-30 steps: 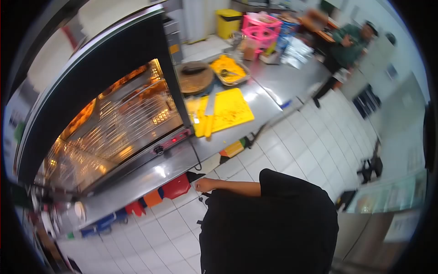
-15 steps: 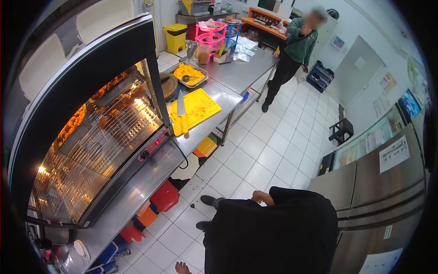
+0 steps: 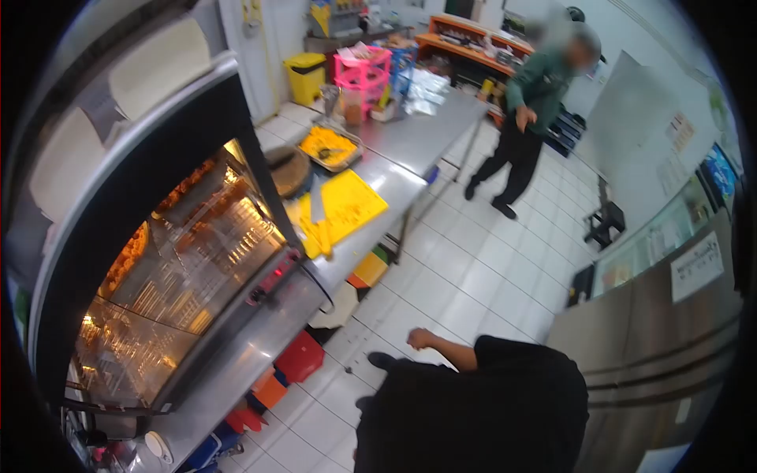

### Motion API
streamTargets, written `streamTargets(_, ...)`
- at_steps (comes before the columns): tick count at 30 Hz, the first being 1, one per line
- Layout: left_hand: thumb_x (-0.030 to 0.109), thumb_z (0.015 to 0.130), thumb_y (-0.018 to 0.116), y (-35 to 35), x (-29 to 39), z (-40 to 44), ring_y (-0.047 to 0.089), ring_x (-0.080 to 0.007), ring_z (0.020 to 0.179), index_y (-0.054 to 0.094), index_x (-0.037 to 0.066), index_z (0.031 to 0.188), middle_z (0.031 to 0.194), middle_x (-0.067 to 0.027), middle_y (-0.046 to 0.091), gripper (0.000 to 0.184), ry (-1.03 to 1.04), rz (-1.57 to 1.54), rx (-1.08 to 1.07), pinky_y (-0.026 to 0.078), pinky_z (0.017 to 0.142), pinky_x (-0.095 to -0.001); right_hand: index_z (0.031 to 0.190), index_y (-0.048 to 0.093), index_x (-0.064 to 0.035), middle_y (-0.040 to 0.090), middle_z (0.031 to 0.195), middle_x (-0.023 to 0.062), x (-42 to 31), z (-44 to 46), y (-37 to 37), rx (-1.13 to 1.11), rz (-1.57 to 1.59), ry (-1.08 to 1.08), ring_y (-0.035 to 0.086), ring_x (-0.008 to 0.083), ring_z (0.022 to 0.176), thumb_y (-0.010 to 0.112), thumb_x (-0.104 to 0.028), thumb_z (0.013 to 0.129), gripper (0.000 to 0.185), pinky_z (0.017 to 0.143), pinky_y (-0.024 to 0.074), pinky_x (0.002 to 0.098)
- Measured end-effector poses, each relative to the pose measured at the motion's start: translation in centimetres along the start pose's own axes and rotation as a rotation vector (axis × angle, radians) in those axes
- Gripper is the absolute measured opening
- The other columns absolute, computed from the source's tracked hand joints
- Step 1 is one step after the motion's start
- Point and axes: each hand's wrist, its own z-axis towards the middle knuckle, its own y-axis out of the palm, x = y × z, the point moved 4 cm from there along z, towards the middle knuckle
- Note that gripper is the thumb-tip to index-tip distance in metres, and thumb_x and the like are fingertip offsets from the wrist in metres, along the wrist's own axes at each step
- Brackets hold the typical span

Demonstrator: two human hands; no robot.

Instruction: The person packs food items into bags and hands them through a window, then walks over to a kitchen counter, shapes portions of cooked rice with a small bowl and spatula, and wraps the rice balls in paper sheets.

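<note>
My right hand (image 3: 422, 339) is held out over the tiled floor, left of my black shirt (image 3: 473, 410). Its fingers look curled in, and nothing shows in them, though the picture is slightly blurred. No thing touches it; the nearest is the red bin (image 3: 300, 356) under the steel counter. My left hand is hidden behind my body at the bottom edge. On the left stands a lit glass warming cabinet (image 3: 181, 244) with trays of orange-brown food inside. Beyond it, a knife (image 3: 318, 209) lies on a yellow cutting board (image 3: 355, 203).
A co-worker in a green top (image 3: 544, 83) stands past the steel table (image 3: 394, 146). A tray of yellow food (image 3: 330, 147) and pink rack (image 3: 364, 75) are on that table. Steel refrigerators (image 3: 631, 339) line the right side; a black stool (image 3: 605, 226) stands beyond.
My right hand has swung forward, to the left in view. My left hand, earlier seen with fingers apart at the bottom, has gone from sight. The co-worker has stepped and lowered a hand from the face.
</note>
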Motion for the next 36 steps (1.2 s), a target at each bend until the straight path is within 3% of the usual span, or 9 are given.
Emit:
streamTargets(8, 0.023, 0.09, 0.062, -1.0, 3.2, -5.6, 0.064, -0.0398, 0.099, 0.064, 0.003, 0.115, 0.105, -0.0264, 0.065, 0.032, 0.473, 0.688, 0.21, 0.052, 0.087, -0.0449, 0.072, 0.069, -0.0007, 0.069, 0.066, 0.0116, -0.1, 3.1, -0.2, -0.153, -0.035, 0.044, 0.068, 0.0239, 0.054, 0.051, -0.036, 0.09, 0.043, 0.05, 0.0565, 0.04)
streamTargets(11, 0.017, 0.09, 0.063, -0.5, 4.4, -9.2, 0.068, -0.0327, 0.088, 0.059, -0.001, 0.112, 0.096, -0.0223, 0.066, 0.029, -0.101, -0.463, 0.361, 0.055, 0.071, -0.0415, 0.068, 0.069, -0.0012, 0.069, 0.061, 0.012, -0.3, 3.1, -0.4, -0.054, -0.088, 0.031, 0.07, 0.0259, 0.056, 0.05, -0.029, 0.086, 0.038, 0.057, 0.0587, 0.0395)
streamTargets(14, 0.019, 0.09, 0.065, -0.7, -4.5, -5.3, 0.068, -0.0317, 0.093, 0.06, -0.002, 0.11, 0.093, -0.0184, 0.068, 0.029, 0.0, -0.406, 0.187, 0.056, 0.076, -0.0413, 0.067, 0.07, 0.0021, 0.07, 0.065, 0.018, -3.6, 0.6, -2.0, -0.051, 0.01, 0.126, 0.072, 0.0342, 0.07, 0.048, -0.028, 0.081, 0.04, 0.076, 0.0586, 0.0436)
streamTargets(19, 0.024, 0.092, 0.061, -1.2, -2.6, -3.5, 0.068, -0.0319, 0.09, 0.061, -0.001, 0.108, 0.09, -0.0172, 0.069, 0.029, -0.018, 0.063, 0.108, 0.055, 0.075, -0.0436, 0.114, 0.063, -0.0059, 0.07, 0.096, 0.012, -3.4, -1.9, -0.5, -0.027, 0.674, 0.327, 0.069, 0.0247, 0.085, 0.06, -0.05, 0.091, 0.05, 0.073, 0.0588, 0.0446)
streamTargets(27, 0.032, 0.094, 0.056, -5.1, 1.8, -1.0, 0.067, -0.0323, 0.086, 0.062, 0.001, 0.104, 0.085, -0.0152, 0.07, 0.033, 0.45, 0.687, -0.047, 0.053, 0.074, -0.0473, 0.113, 0.053, -0.0145, 0.054, 0.094, 0.0091, 19.1, -22.7, -6.5, 1.554, 1.782, 0.817, 0.053, 0.029, 0.094, 0.047, -0.08, 0.083, 0.072, 0.089, 0.046, 0.0618)
streamTargets(30, 0.035, 0.095, 0.054, -6.9, 3.1, -0.3, 0.067, -0.0324, 0.084, 0.063, 0.001, 0.103, 0.084, -0.0145, 0.071, 0.036, 0.7, 0.923, -0.058, 0.052, 0.074, -0.0487, 0.15, 0.029, -0.0146, 0.035, 0.149, 0.0195, 13.5, -25.2, -15.3, 1.633, 1.906, 0.342, 0.03, 0.0405, 0.141, 0.046, -0.084, 0.08, 0.1, 0.105, 0.0292, 0.0717)
streamTargets(32, 0.034, 0.095, 0.054, -7.7, 3.9, 1.3, 0.067, -0.0315, 0.086, 0.061, 0.003, 0.109, 0.093, -0.0149, 0.07, 0.034, 0.478, 0.664, -0.124, 0.051, 0.071, -0.0462, 0.159, 0.014, -0.0188, 0.009, 0.166, 0.0134, 5.3, -22.2, -20.2, 1.029, 2.428, -0.755, 0.01, 0.0425, 0.15, 0.041, -0.081, 0.085, 0.101, 0.11, 0.0205, 0.0748)
streamTargets(34, 0.031, 0.095, 0.057, -8.7, 4.7, 2.5, 0.069, -0.0295, 0.09, 0.056, 0.007, 0.123, 0.112, -0.0162, 0.068, 0.036, 0.041, -0.01, -0.034, 0.05, 0.064, -0.0402, 0.159, 0.015, -0.0199, 0.034, 0.155, 0.0154, -9.0, -22.9, -23.1, 1.266, 1.423, -0.096, 0.03, 0.0359, 0.145, 0.041, -0.063, 0.097, 0.08, 0.11, 0.0285, 0.0658)
streamTargets(36, 0.031, 0.095, 0.057, -10.1, 6.5, 3.0, 0.069, -0.028, 0.09, 0.056, 0.008, 0.122, 0.112, -0.0153, 0.068, 0.036, 0.163, 0.146, -0.102, 0.05, 0.066, -0.0406, 0.153, 0.033, -0.015, 0.045, 0.151, 0.0066, -18.8, -20.5, -23.6, 1.03, 1.36, -0.321, 0.038, 0.0218, 0.143, 0.045, -0.046, 0.102, 0.061, 0.111, 0.0343, 0.0457)
